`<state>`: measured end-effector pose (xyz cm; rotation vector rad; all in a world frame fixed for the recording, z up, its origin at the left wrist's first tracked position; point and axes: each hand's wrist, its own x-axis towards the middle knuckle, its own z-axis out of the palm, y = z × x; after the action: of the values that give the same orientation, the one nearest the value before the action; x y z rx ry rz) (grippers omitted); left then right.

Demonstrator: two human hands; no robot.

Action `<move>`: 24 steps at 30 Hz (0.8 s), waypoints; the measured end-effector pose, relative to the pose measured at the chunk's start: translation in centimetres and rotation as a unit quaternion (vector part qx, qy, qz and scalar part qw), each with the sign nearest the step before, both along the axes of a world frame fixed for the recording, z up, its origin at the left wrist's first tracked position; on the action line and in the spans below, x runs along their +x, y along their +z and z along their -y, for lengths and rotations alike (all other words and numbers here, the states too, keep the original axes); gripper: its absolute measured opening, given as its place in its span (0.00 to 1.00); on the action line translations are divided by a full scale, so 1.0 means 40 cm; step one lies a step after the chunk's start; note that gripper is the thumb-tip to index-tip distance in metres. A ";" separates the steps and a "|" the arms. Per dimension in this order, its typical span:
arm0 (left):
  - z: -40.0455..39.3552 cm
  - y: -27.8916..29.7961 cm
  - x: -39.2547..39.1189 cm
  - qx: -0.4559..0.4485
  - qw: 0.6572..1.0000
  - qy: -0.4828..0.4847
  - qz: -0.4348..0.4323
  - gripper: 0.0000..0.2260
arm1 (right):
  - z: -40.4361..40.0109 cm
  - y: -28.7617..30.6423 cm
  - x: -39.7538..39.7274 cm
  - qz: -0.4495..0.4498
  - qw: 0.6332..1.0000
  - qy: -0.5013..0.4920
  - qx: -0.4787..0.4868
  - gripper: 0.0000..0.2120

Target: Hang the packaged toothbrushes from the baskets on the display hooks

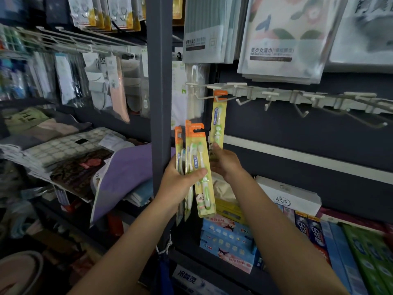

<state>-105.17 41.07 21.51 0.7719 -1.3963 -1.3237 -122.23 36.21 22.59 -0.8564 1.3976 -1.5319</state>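
My left hand [180, 182] grips a fan of several packaged toothbrushes [198, 167] with yellow cards and orange tops, held upright in front of the dark shelf post. My right hand [225, 162] pinches the bottom of one more toothbrush pack [219, 122]. That pack's orange top sits on the left-most display hook [209, 96] of a white hook rail [319, 101]. The other hooks on the rail, further right, are bare. No basket is in view.
A dark vertical post [160, 81] stands just left of the packs. Packaged towels [282, 39] hang above the rail. Toothpaste boxes [340, 241] and tissue packs [229, 241] fill the shelf below. Folded cloths [85, 158] and hanging socks [102, 81] are at the left.
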 end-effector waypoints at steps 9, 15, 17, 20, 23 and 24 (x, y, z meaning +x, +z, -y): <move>-0.004 -0.015 0.000 0.006 1.000 0.019 0.007 0.20 | -0.021 -0.077 -0.035 0.051 0.998 0.032 0.027 0.23; -0.007 -0.023 0.009 0.017 0.999 0.037 0.023 0.25 | -0.117 -0.074 -0.020 0.041 0.995 0.088 -0.020 0.20; -0.015 -0.018 0.011 0.015 0.999 0.037 0.025 0.30 | -0.162 -0.074 -0.007 0.014 0.987 0.148 -0.055 0.21; -0.023 -0.007 0.011 0.015 0.998 0.053 0.039 0.43 | -0.208 -0.073 0.014 -0.079 0.970 0.217 -0.077 0.19; -0.025 0.000 0.014 -0.007 0.998 0.047 0.035 0.24 | -0.225 -0.063 0.031 -0.118 0.964 0.217 -0.101 0.09; -0.026 0.003 0.018 -0.015 0.998 0.047 0.038 0.18 | -0.227 -0.058 0.036 -0.108 0.966 0.209 -0.111 0.07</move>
<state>-104.46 42.11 21.63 0.8653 -1.4177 -1.2098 -120.81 45.31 20.25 -1.3957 1.1106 -1.3071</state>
